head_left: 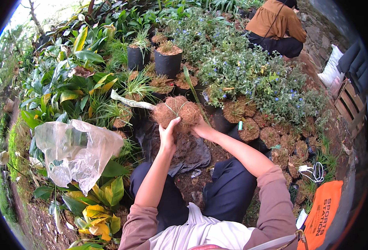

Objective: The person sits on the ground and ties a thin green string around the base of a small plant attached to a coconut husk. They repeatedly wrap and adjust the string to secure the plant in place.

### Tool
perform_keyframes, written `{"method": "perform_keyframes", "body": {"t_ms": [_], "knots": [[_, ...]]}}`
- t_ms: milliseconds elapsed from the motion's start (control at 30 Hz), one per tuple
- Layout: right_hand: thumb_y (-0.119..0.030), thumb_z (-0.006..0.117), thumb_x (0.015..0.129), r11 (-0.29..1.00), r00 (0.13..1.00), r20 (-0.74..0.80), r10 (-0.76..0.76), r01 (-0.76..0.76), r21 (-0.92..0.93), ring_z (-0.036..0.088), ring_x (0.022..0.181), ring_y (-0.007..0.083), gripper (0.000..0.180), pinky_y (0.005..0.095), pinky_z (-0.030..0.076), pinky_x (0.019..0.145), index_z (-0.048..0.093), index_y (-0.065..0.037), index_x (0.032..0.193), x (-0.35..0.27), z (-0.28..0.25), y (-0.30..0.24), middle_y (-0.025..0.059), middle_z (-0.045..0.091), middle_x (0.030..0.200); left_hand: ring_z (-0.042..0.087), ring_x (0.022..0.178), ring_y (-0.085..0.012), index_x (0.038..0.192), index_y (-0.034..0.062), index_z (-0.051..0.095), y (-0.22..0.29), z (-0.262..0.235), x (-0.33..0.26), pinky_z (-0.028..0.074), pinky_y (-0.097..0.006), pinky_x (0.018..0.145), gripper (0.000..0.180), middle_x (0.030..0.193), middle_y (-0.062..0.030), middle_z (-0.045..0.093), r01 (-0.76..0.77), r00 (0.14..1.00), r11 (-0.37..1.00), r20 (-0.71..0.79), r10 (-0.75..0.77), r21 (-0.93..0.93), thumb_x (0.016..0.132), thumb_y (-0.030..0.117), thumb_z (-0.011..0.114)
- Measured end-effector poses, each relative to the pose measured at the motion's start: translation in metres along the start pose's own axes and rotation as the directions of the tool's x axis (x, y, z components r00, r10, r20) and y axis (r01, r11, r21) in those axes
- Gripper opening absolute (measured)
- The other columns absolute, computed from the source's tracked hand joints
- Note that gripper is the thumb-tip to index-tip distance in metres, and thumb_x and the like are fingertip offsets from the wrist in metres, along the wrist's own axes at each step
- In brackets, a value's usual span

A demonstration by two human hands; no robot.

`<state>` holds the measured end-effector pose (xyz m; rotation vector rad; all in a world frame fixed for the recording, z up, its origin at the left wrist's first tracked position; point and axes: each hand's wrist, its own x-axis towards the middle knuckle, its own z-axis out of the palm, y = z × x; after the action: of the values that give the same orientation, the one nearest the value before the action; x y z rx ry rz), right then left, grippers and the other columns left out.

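Between my two hands is a round ball of brown coconut fibre, held up over the ground in front of my knees. Thin green string crosses its top. A long pale, mottled leaf sticks out to its left, and a narrow green leaf rises behind its right side. My left hand grips the ball's near left side, thumb on the fibre. My right hand is wrapped around the right side, its fingertips partly hidden. Below the ball, dark soil lies on a black plastic sheet.
Black planting bags and leafy plants stand ahead. A clear plastic bag lies over leaves at left. To the right are a small green spool, a white cable, an orange bag and a wooden crate. Another person crouches far right.
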<state>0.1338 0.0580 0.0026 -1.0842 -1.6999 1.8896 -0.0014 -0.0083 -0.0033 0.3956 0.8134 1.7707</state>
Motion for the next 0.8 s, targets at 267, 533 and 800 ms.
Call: {"method": "perform_keyframes", "body": {"t_ms": [267,533,800], "knots": [[-0.014,0.049,0.089,0.928,0.969,0.141,-0.202,0.235,-0.288,0.042,0.053,0.0092,0.017,0.0272,0.034,0.049,0.056,-0.001,0.081,-0.001,0.017,0.011,-0.0011,0.048,0.062,0.058,0.093,-0.0182,0.115,0.0063,0.046,-0.005,-0.01,0.014,0.05,-0.029,0.073,0.045,0.104,-0.0055,0.056,-0.096,0.989,0.993,-0.111,0.102,0.063,0.075,0.012,0.066],[-0.01,0.051,0.086,0.651,0.885,0.238,-0.4,0.458,-0.605,0.044,0.053,0.0303,0.011,0.0345,0.04,0.054,0.051,0.001,0.083,-0.035,0.02,-0.034,0.0194,0.051,0.062,0.055,0.099,-0.0209,0.12,0.0052,0.04,0.005,-0.013,0.017,0.048,-0.034,0.083,0.057,0.111,-0.0079,0.053,-0.125,0.985,0.992,-0.123,0.121,-0.029,0.072,0.001,0.069],[-0.01,0.053,0.086,0.639,0.835,0.286,-0.47,0.545,-0.543,0.049,0.054,0.0332,0.01,0.0346,0.041,0.053,0.053,0.0,0.086,-0.056,0.021,-0.059,0.0194,0.053,0.065,0.055,0.098,-0.0192,0.119,0.0046,0.04,-0.001,-0.009,0.014,0.047,-0.033,0.083,0.059,0.11,-0.0087,0.053,-0.158,0.982,0.976,-0.079,0.171,0.154,0.069,0.0,0.071]]}}
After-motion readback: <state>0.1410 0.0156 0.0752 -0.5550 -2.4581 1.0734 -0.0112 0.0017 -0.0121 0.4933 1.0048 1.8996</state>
